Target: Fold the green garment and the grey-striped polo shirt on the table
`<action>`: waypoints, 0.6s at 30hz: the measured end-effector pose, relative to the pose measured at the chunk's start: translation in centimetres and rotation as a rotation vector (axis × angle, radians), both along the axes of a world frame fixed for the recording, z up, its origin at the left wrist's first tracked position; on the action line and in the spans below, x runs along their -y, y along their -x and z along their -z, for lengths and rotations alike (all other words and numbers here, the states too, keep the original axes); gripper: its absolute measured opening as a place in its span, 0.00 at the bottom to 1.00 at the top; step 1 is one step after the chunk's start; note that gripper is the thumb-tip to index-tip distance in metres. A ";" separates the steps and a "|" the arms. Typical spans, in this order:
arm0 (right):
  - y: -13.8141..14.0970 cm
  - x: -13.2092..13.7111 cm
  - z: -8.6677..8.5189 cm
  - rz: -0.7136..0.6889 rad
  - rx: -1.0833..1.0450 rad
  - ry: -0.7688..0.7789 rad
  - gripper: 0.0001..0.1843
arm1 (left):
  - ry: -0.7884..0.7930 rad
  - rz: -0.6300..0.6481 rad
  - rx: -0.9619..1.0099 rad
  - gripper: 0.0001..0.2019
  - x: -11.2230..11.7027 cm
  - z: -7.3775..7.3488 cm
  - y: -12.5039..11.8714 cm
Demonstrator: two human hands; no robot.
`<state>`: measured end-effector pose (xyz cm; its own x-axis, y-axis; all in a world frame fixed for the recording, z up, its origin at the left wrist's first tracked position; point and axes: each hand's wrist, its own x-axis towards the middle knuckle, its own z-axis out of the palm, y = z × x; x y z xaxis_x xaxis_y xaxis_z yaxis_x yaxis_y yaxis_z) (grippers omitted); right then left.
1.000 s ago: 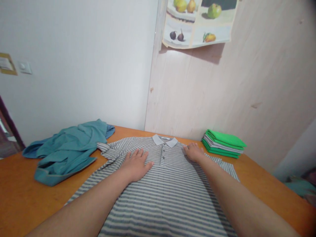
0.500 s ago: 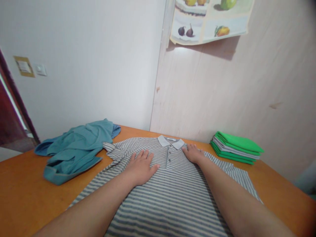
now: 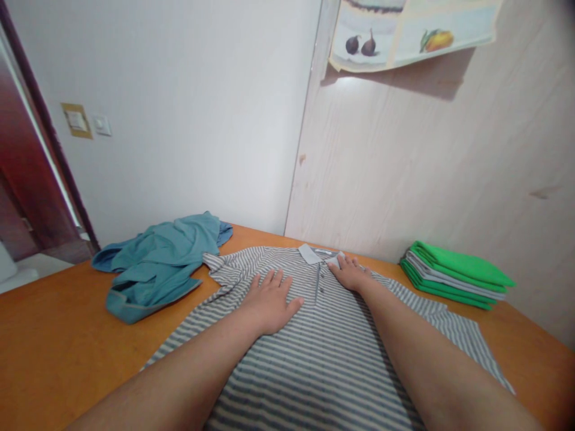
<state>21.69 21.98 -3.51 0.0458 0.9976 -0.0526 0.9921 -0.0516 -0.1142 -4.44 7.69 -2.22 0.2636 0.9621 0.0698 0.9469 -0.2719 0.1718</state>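
A grey-and-white striped polo shirt [image 3: 309, 359] lies spread front side up, its collar toward the wall. My left hand [image 3: 272, 302] rests flat on the chest, left of the button placket, fingers spread. Over the right half of the light grey collar [image 3: 308, 254] lies my right hand [image 3: 350, 273], palm down with fingers stretched out; it covers part of that collar wing. Both hands press on the cloth and grasp nothing. The shirt's left sleeve touches or nearly touches a crumpled teal garment [image 3: 166, 251].
On the right of the orange-brown table [image 3: 49, 341] sits a stack of folded green and grey clothes [image 3: 458, 272]. Behind the table stands a wall with a fruit picture [image 3: 404, 36] and switches [image 3: 76, 121]. A dark red door [image 3: 31, 155] is at far left.
My right hand has shifted left onto the collar's right wing, which was uncovered before. My left hand stays in place on the shirt. The view has turned slightly left.
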 end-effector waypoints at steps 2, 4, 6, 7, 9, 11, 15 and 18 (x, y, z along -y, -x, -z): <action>-0.1 0.1 -0.3 -0.001 0.001 -0.001 0.46 | 0.004 0.000 0.006 0.40 0.0 0.0 0.0; -0.1 0.4 -0.6 0.008 0.003 -0.010 0.45 | 0.000 0.001 0.014 0.39 -0.1 0.1 0.1; -0.1 1.1 -0.9 0.023 0.005 -0.021 0.45 | -0.006 0.003 0.020 0.39 -0.3 0.3 0.1; -0.1 1.6 -1.0 0.027 0.007 -0.025 0.45 | -0.005 0.005 0.021 0.40 -0.3 0.3 0.1; -0.2 2.9 -1.0 0.022 0.013 -0.031 0.44 | -0.001 0.004 0.022 0.40 -0.4 0.4 0.1; -0.4 4.5 -0.8 0.007 0.025 -0.036 0.45 | 0.005 0.003 0.023 0.40 -0.4 0.3 0.1; -1.3 7.7 -0.4 -0.016 0.051 -0.029 0.44 | 0.024 0.010 0.024 0.41 -0.3 0.1 0.0; -1.6 9.7 -0.4 0.011 0.067 -0.040 0.44 | 0.031 0.015 0.024 0.41 -0.4 0.0 0.0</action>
